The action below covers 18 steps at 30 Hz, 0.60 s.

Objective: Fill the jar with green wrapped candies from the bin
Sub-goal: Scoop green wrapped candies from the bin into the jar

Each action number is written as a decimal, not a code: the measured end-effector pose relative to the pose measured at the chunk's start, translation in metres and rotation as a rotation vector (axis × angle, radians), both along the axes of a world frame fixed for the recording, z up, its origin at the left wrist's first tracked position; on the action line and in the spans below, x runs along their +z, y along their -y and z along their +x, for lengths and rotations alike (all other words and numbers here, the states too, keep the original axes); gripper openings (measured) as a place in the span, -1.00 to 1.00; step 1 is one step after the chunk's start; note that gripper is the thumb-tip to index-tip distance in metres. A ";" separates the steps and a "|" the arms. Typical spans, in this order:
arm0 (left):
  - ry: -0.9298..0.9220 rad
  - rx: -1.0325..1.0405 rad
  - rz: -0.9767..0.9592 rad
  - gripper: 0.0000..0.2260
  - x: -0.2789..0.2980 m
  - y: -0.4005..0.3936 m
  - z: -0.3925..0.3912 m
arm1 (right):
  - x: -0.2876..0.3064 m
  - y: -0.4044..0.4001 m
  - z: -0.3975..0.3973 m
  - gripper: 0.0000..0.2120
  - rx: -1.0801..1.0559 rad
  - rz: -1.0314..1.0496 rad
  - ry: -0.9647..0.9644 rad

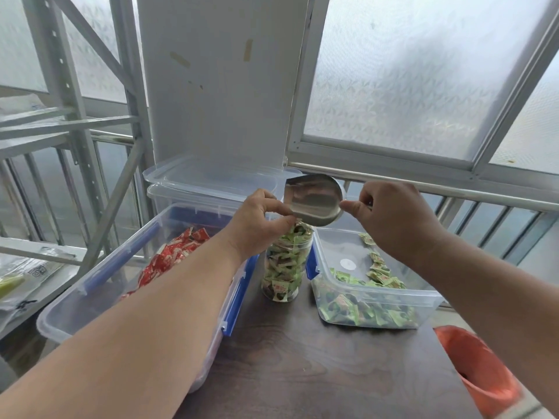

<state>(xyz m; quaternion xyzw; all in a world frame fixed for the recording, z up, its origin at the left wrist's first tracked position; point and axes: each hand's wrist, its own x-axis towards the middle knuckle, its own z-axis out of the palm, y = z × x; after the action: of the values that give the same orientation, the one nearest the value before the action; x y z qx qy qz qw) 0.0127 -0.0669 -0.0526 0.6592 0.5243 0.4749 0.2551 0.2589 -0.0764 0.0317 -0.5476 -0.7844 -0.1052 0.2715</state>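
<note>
A clear glass jar (pixel 282 269) stands on the dark table, packed with green wrapped candies up to its mouth. My right hand (pixel 390 216) grips the handle of a metal scoop (pixel 313 199) tipped over the jar's mouth. My left hand (pixel 260 220) is at the jar's rim, its fingertips pinching green candies at the top, right under the scoop's lip. To the right sits the clear bin (pixel 423 297) with green wrapped candies (pixel 366 309) heaped along its near side.
A large clear bin with blue latches (pixel 99 285) holds red wrapped candies, left of the jar. Stacked clear lidded boxes (pixel 208 182) stand behind. An orange object (pixel 478 367) lies at the table's right edge. A metal rack (pixel 69 125) is at left.
</note>
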 end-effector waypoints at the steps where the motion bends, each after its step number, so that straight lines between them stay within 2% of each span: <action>1: -0.010 -0.004 -0.027 -0.93 0.000 0.001 0.000 | -0.001 -0.003 0.004 -0.58 -0.012 0.012 -0.011; 6: -0.083 -0.023 -0.226 -0.90 0.006 -0.001 -0.005 | 0.000 -0.011 0.018 -0.62 -0.063 -0.019 -0.034; 10: -0.111 -0.029 -0.253 -0.90 0.006 -0.001 -0.004 | -0.007 -0.013 0.024 -0.62 -0.088 -0.051 -0.054; 14: 0.017 -0.088 -0.198 -0.90 -0.002 0.002 -0.006 | -0.015 -0.015 0.031 -0.61 -0.184 -0.211 -0.051; 16: 0.075 -0.133 -0.180 -0.83 -0.002 0.004 -0.006 | -0.021 -0.022 0.039 -0.60 -0.257 -0.308 -0.042; 18: 0.111 -0.161 -0.181 -0.68 -0.003 0.003 -0.007 | -0.031 -0.031 0.049 -0.68 -0.314 -0.358 -0.010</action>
<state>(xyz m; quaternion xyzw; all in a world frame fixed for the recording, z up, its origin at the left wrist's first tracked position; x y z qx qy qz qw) 0.0060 -0.0699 -0.0559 0.6461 0.4954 0.4395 0.3794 0.3080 -0.0452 0.0007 -0.7027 -0.6946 -0.0027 0.1542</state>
